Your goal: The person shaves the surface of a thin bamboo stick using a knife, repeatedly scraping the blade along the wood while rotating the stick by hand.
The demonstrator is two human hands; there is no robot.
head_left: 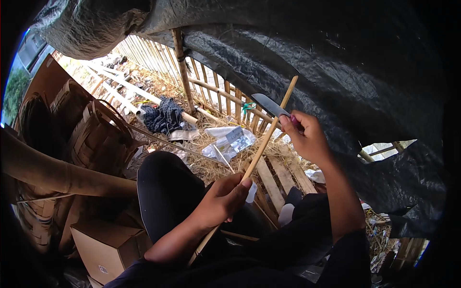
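Note:
My left hand (222,200) is closed around a long, pale bamboo strip (264,142), which slants from my lap up to the right. In my right hand (307,134) is a knife (270,104), its handle gripped in the fingers and its broad blade pointing up and to the left. The blade lies across the upper part of the strip, touching or very near it; I cannot tell which. Most of the knife's handle is hidden by my fingers, with a bit of purplish red showing. The strip's lower end passes beneath my left forearm.
Woven baskets (98,129) and a cardboard box (108,249) stand at the left, with a thick bamboo pole (67,175) crossing there. Black plastic sheeting (336,72) hangs at the right. A bamboo fence (153,57), wooden slats (271,182), straw and plastic bags (230,142) lie ahead.

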